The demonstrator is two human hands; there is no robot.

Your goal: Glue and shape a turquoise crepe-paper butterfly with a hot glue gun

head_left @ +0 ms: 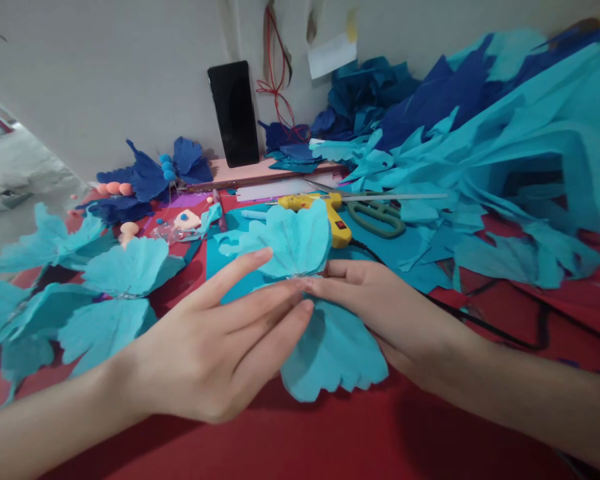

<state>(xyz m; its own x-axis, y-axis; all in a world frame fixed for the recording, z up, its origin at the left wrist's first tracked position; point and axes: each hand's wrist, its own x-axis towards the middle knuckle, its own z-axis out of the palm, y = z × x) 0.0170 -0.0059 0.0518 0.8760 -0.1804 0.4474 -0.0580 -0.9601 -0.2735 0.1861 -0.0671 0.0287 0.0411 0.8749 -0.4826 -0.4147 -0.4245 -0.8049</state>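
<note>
A light-blue paper butterfly (335, 347), with scalloped wings above and below a pinched middle, is held over the red table (260, 447). My left hand (220, 340) presses its fingertips on the butterfly's middle, the index finger lifted over the upper wing. My right hand (375, 300) pinches the same middle from the other side, thumb in front and the other fingers partly behind the paper. Just beyond the upper wing lies a yellow glue gun (340, 230) with a white glue stick (395, 197) in its rear.
Finished light-blue butterflies (125, 287) lie at left, with dark-blue ones (150, 177) behind. Green-handled scissors (377, 220) rest beyond the glue gun. A phone (234, 113) leans on the wall. Cut blue paper (480, 147) heaps at right; a black cord (480, 323) crosses the table.
</note>
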